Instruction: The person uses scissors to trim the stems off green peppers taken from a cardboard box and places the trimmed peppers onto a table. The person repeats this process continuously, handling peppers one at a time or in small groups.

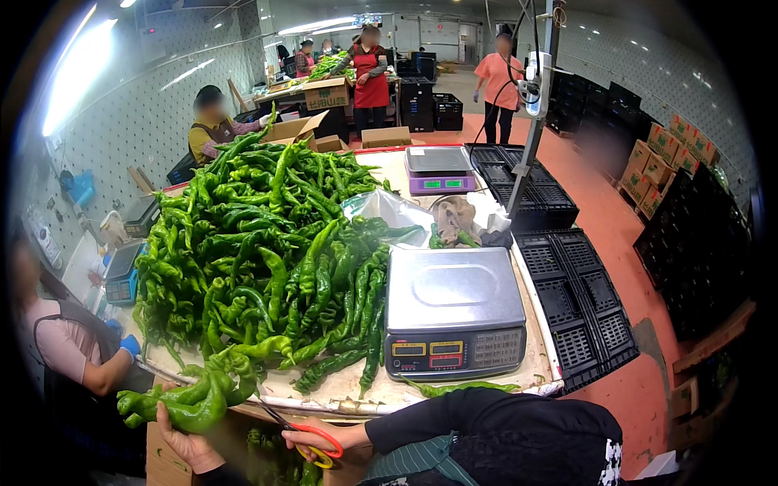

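Several long green peppers (203, 401) rest in my left hand (189, 446), at the near left edge of the table, with the thumb closed over them. My right hand (319, 432) holds a pair of scissors (322, 442) with red and yellow handles. Its blades point up and left toward the peppers' side, close to the table edge. Ahead lies a big heap of green peppers (261, 243), reaching almost to the front edge. Below my hands, an open cardboard box (163, 462) has peppers inside, partly hidden by my right hand.
A steel-topped weighing scale (456, 297) stands right of the heap, a purple scale (439, 173) farther back. Beyond the right edge are black plastic crates (577, 304). A clear plastic bag (389, 209) lies by a brown cloth (453, 219). A co-worker's blue-gloved hand (130, 345) is at left.
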`<state>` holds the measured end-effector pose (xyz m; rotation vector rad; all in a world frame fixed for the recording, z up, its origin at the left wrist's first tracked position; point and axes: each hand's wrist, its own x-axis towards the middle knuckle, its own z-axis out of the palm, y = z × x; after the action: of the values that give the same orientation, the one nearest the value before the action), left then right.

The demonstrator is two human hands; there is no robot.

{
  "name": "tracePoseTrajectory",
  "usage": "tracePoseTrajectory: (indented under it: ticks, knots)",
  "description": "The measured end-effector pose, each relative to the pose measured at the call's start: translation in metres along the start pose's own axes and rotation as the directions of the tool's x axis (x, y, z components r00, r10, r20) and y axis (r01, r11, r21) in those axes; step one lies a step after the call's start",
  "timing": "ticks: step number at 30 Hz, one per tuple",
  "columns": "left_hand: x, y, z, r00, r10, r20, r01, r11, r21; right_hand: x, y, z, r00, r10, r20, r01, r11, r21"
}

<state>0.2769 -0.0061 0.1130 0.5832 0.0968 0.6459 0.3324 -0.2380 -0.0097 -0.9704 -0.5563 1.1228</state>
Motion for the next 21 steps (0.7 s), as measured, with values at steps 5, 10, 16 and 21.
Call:
tracePoseTrajectory:
  ticks: [5,10,16,21]
  knots:
    - [0.0000,-0.0012,0.0014,1.000,0.010,-0.002,-0.010,1.000,0.009,0.0016,0.0033,-0.0020,1.000,0.008,0.008,-0.007,1.000,-0.002]
    - [0.0006,-0.0009,0.0007,1.000,0.002,-0.001,-0.002,1.000,0.016,0.0024,0.0044,-0.0022,1.000,-0.008,0.022,0.008,1.000,0.009]
    - [-0.0006,-0.0020,0.0036,1.000,0.009,0.001,-0.009,1.000,0.009,0.0012,0.0020,-0.0014,1.000,-0.003,0.028,0.002,1.000,0.016]
    - [0.0007,-0.0005,0.0031,0.999,0.005,-0.053,-0.007,1.000,-0.027,0.0009,0.0023,-0.0017,1.000,-0.001,0.029,0.001,1.000,-0.004]
